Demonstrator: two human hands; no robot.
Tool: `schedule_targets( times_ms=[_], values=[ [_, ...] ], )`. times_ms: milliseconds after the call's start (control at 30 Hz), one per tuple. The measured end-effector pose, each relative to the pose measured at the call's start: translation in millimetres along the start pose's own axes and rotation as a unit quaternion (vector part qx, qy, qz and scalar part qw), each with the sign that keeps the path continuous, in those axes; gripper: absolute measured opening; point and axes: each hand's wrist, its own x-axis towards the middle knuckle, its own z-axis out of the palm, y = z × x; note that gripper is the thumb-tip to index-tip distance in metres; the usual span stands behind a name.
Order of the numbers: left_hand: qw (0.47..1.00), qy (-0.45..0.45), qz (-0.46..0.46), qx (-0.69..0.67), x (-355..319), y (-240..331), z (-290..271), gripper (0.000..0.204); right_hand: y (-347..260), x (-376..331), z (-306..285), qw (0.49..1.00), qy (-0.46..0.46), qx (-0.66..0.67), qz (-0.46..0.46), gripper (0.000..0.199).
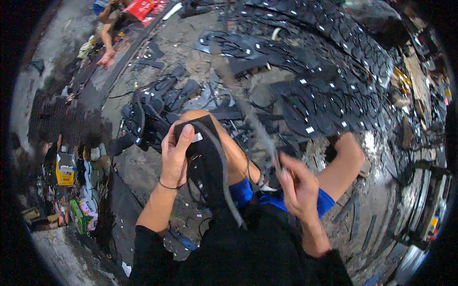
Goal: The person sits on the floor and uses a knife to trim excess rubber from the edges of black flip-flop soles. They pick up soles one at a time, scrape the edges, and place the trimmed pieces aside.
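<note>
My left hand (174, 157) is closed on a black rubber sandal sole (202, 148), its thumb pressed beside a small white label on top. From the sole's far end a thin grey-edged rubber strip (223, 171) curves down toward my lap. My right hand (300, 188) is wrapped round the near end of a long, narrow knife (260, 128). Motion blurs the blade, which slants up and away to the left, apart from the sole. My fingers hide its handle.
Rows of black sandals with white labels (329, 107) lie ahead to the right. Loose black soles (179, 93) are heaped ahead on the left. A yellow container (65, 169) and a green box (81, 217) stand at far left. Another person's leg (106, 40) shows near a red bag (140, 8).
</note>
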Motion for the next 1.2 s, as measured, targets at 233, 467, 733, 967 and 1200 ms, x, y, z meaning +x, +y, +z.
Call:
schedule_targets(
  times_ms=[233, 467, 733, 967, 1200],
  values=[
    [0.997, 0.021, -0.046, 0.061, -17, -16, -20, 0.018, 15, -88, -25, 0.974, -0.203, 0.006, 0.104, 0.035],
    [0.996, -0.050, -0.028, 0.076, -29, -21, -6, 0.027, 0, -38, -13, 0.990, -0.107, -0.091, -0.016, 0.035],
    [0.961, -0.181, -0.036, 0.206, -26, -13, 0, 0.042, -36, 30, -33, 0.973, -0.201, -0.113, -0.011, 0.029],
    [0.962, -0.199, -0.055, 0.178, -27, 0, 32, 0.027, -65, 114, -20, 0.936, -0.343, -0.074, -0.019, 0.026],
    [0.957, 0.177, 0.085, -0.216, 11, -17, 9, 0.026, -27, 79, -75, 0.993, 0.026, -0.020, 0.111, 0.037]
  ],
)
